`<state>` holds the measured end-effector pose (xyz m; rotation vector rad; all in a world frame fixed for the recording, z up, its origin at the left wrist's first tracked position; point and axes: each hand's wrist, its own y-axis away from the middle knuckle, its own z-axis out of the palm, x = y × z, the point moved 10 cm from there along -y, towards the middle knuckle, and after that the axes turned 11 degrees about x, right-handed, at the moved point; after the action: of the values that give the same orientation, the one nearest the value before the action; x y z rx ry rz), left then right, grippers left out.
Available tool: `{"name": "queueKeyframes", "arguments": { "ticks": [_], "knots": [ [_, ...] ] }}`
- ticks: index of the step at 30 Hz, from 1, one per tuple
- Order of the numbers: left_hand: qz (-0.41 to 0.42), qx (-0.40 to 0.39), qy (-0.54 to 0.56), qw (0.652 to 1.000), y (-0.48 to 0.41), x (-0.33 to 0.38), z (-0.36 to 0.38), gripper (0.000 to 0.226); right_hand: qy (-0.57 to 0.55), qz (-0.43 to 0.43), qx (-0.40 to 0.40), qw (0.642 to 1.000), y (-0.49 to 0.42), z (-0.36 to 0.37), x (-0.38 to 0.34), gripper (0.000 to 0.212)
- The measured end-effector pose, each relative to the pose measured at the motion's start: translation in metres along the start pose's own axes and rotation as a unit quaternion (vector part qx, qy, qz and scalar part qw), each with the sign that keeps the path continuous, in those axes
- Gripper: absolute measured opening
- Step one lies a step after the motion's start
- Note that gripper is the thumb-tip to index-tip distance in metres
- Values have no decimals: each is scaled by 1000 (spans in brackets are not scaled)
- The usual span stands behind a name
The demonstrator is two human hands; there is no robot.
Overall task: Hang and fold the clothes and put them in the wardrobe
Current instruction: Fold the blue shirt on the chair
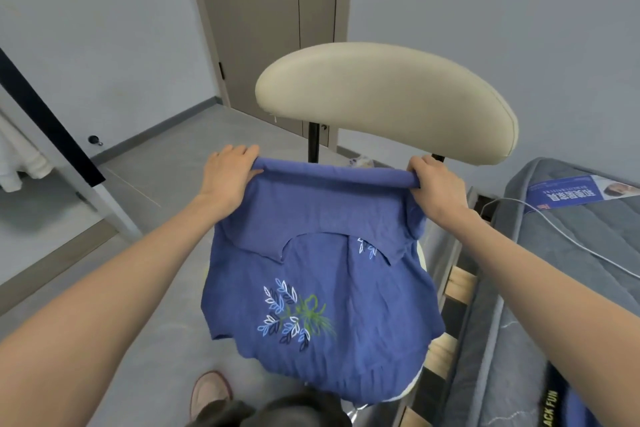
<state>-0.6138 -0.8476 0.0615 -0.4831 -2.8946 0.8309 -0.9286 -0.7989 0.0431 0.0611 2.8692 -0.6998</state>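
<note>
so right at the bottom there's the person's pale shoe (pixel 209 392) on the grey floor (pixel 145 253) and a bit of dark trouser leg (pixel 294 409) next to it. just past that is the hem of the blue top (pixel 311 288), which is draped over the cream chair seat (pixel 423 258). you only catch slivers of the seat poking out on the right side of the fabric. the top has a leaf embroidery (pixel 294 315) in white, blue and green, sitting lower left of centre. above that a flap of the same fabric is folded back toward the person

the far edge of the top is rolled into a tight band, and that's where both hands are. the left hand (pixel 228 173) has its fingers curled over the left end of the roll, and the right hand (pixel 436 184) is clenched round the right end. so the top is stretched taut between the two hands, and the rest of it falls away from the grip toward the person, down over the seat

right behind the hands is the padded beige backrest (pixel 388 100) on black posts. to the right a grey mattress (pixel 571 288) sits just beside the chair, with a white cable (pixel 568 236) trailing over it and a printed label (pixel 568 192) on top. further back there's a grey-brown door (pixel 270 28) in the corner, and off to the left a black and white frame (pixel 48 114) with white clothes (pixel 20 156) hanging by it
</note>
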Motion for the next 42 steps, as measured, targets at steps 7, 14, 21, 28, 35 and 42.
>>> {"name": "queueKeyframes", "arguments": {
  "ticks": [7,14,21,28,35,42],
  "knots": [
    [-24,-30,54,998,25,5,-17,22,-11,-12,3,1000,29,-16,-5,17],
    [-5,-95,101,990,96,26,-33,22,-18,0,-60,998,95,-15,10,14],
    [44,-215,163,962,195,60,-8,32,79,-2,-164,983,172,20,26,19],
    [105,-304,43,946,262,88,36,16,94,18,-246,965,223,51,38,23],
    [111,-328,-51,937,279,94,54,20,104,-11,-301,948,247,72,41,23],
    [36,-226,44,973,269,89,23,13,73,-134,-159,975,238,51,-2,26]
  ]
}}
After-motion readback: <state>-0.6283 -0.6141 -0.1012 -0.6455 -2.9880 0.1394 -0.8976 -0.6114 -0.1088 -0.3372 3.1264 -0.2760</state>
